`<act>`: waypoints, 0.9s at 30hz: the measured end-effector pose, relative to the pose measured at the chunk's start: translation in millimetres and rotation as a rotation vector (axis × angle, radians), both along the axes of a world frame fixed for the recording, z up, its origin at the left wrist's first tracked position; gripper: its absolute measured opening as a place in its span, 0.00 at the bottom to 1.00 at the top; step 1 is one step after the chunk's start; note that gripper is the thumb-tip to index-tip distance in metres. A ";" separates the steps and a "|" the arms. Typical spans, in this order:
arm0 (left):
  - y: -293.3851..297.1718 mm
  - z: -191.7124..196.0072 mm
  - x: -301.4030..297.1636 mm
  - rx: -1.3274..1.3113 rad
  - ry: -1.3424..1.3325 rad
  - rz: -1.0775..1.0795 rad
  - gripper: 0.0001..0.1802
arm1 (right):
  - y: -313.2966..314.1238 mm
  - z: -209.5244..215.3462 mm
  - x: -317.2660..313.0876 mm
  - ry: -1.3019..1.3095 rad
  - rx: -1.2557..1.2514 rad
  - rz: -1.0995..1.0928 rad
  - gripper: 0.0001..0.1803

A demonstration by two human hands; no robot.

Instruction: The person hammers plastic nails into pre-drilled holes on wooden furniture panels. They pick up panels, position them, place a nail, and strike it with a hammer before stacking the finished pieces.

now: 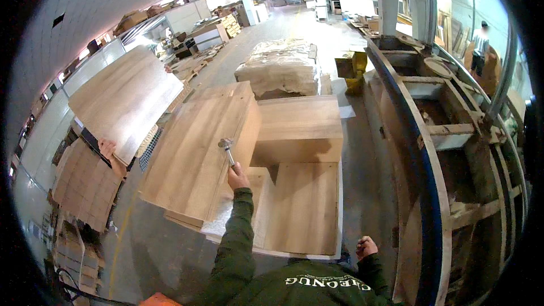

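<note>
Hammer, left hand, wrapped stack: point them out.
Hammer [229, 153]: head view, on the shaft below the metal head.
Left hand [238, 177]: head view, on the back of the hand.
Wrapped stack [277, 75]: head view, on its near side.

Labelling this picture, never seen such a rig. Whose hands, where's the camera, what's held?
No robot: these are one person's bare left hand and right hand, in dark green sleeves. The only picture comes from a fisheye camera on that person's head, looking down; straight edges bend near the rim. The left hand grips a hammer over the tall stack of wood-grain panels; whether they touch is unclear. The right hand is low on the right; I can't tell whether it holds anything. At left, another person's hand holds a large wood-grain board.
</note>
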State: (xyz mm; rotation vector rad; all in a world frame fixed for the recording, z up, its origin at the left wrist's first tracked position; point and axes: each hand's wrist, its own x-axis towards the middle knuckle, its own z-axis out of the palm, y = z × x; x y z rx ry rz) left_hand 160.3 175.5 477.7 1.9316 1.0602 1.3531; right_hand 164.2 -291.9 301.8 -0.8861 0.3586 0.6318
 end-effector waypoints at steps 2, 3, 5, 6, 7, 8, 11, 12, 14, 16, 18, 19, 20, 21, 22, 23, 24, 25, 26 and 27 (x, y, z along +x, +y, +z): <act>-2.9 4.6 -7.4 0.008 0.066 -0.029 0.18 | 4.9 3.1 3.1 0.033 0.038 0.015 0.11; -6.0 -8.3 -14.8 0.122 0.071 -0.030 0.18 | 9.0 -1.6 2.9 0.010 0.026 0.033 0.11; -53.4 -16.2 -24.4 0.099 0.083 -0.239 0.14 | -0.6 -20.9 7.5 0.041 0.096 0.026 0.12; -67.5 -24.0 -40.5 0.075 0.128 -0.296 0.14 | 6.7 -16.7 5.7 0.056 0.035 0.046 0.12; -81.0 -38.0 -59.7 0.049 0.175 -0.348 0.13 | 22.8 5.2 1.7 0.072 -0.027 0.072 0.11; -100.6 -51.1 -75.6 0.016 0.211 -0.317 0.15 | 35.0 20.1 -0.8 0.084 -0.091 0.096 0.11; -152.4 -68.8 -101.8 -0.061 0.263 -0.369 0.16 | 47.8 18.1 12.7 -0.017 0.189 0.088 0.14; -163.8 -70.1 -113.2 -0.113 0.460 -0.317 0.16 | 54.6 19.9 16.8 -0.005 0.197 0.121 0.15; -171.9 -79.3 -138.2 -0.119 0.409 -0.396 0.15 | 75.9 35.3 24.0 0.024 0.217 0.187 0.15; -177.7 -84.0 -157.6 -0.132 0.429 -0.417 0.15 | 101.2 62.8 23.6 -0.009 0.148 0.266 0.12; -186.9 -70.9 -165.4 -0.190 0.463 -0.388 0.15 | 123.6 93.7 18.6 -0.012 0.133 0.325 0.09; -190.4 -64.2 -169.6 -0.215 0.484 -0.370 0.15 | 134.2 108.9 13.9 0.005 0.158 0.354 0.07; -192.8 -61.2 -171.1 -0.211 0.485 -0.372 0.14 | 140.4 119.8 8.5 0.020 0.181 0.379 0.05; -194.5 -59.1 -171.6 -0.205 0.487 -0.376 0.14 | 143.2 126.5 2.9 0.009 0.162 0.445 0.05; -196.8 -56.1 -169.6 -0.199 0.487 -0.386 0.14 | 143.5 132.7 -0.6 -0.003 0.140 0.506 0.06; -198.9 -52.2 -166.6 -0.250 0.427 -0.427 0.13 | 145.0 136.4 -2.3 -0.016 0.118 0.564 0.07; -201.1 -48.3 -163.1 -0.302 0.368 -0.471 0.11 | 147.3 136.3 -4.8 -0.036 0.094 0.604 0.08; -202.7 -43.5 -159.6 -0.353 0.309 -0.516 0.10 | 149.0 134.1 -9.9 -0.058 0.070 0.641 0.09; -203.7 -39.8 -153.7 -0.325 0.292 -0.545 0.10 | 148.0 130.5 -13.3 -0.081 0.039 0.667 0.10; -204.0 -35.8 -147.5 -0.298 0.273 -0.574 0.09 | 147.1 120.9 -15.9 -0.079 0.040 0.723 0.10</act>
